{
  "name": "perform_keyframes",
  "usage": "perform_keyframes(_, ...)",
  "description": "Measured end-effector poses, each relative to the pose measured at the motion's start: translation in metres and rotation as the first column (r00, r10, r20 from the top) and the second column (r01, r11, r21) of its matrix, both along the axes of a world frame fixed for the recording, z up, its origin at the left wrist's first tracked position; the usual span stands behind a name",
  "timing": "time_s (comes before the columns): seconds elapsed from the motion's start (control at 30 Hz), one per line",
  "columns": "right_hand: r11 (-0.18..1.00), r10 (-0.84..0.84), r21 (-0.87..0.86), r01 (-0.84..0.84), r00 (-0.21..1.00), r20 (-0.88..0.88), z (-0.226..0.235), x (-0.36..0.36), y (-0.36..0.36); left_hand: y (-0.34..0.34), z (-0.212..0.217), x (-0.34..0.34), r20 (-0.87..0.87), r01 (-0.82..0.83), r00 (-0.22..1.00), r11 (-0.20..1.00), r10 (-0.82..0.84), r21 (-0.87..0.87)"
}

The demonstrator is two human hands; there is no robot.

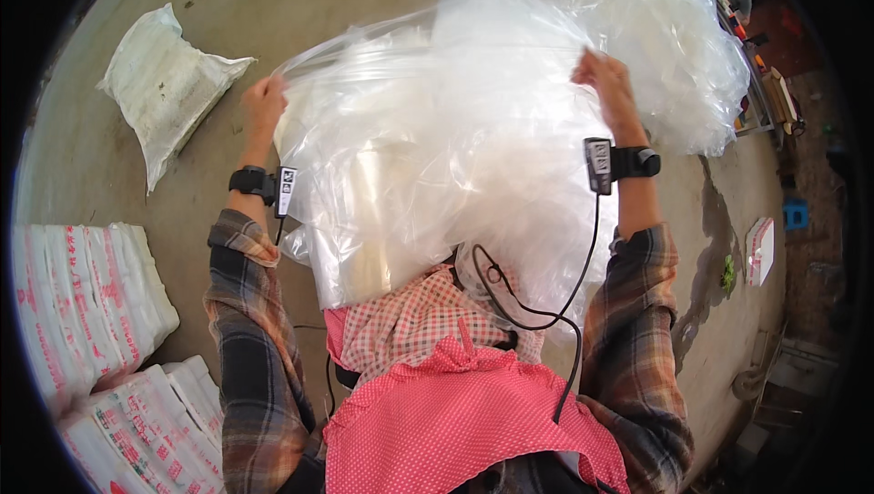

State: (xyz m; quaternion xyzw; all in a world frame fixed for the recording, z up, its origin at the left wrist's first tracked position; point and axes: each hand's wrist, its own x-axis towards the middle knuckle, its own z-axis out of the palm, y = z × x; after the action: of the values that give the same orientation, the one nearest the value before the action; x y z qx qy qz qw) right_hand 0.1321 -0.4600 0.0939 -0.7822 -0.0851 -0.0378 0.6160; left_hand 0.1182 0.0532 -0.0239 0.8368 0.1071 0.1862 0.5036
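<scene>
At the far left, stacks of flat white printed bags (91,312) lie on the grey concrete floor (209,30), and above them rests a filled white woven sack (164,84). The left hand (264,104), wearing a black wrist strap with a small tag (262,184), is raised with its fingers closed around the left edge of a large clear crumpled plastic bag (437,148). That bag is held up in front of the person, spread between both hands and hanging down over a red checked apron (428,321). The right hand (608,84), also strapped at the wrist, pinches the bag's upper right edge, fingers curled shut on the film. Behind it, further right, sits a heap of loose clear plastic sheeting (683,48)
</scene>
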Motion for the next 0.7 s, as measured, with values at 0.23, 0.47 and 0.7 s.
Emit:
perform_keyframes(0.23,0.764,-0.202,0.487,0.422,0.874,-0.442,-0.041,0.005,-0.09,0.054,-0.054,-0.019,-0.088,-0.307,0.951,0.937,0.296,-0.165)
perform_keyframes(0.47,0.925,-0.374,0.044,0.377,0.885,0.279,0.062,-0.063,-0.034,-0.016,0.022,-0.121,-0.119,0.17,0.975,0.973,-0.189,-0.16)
perform_keyframes(0.7,0.392,0.691,-0.852,-0.346,0.723,0.023,0.034,-0.103,0.105,-0.131,0.065,-0.14,-0.334,0.734,0.491,0.588,-0.805,-0.339)
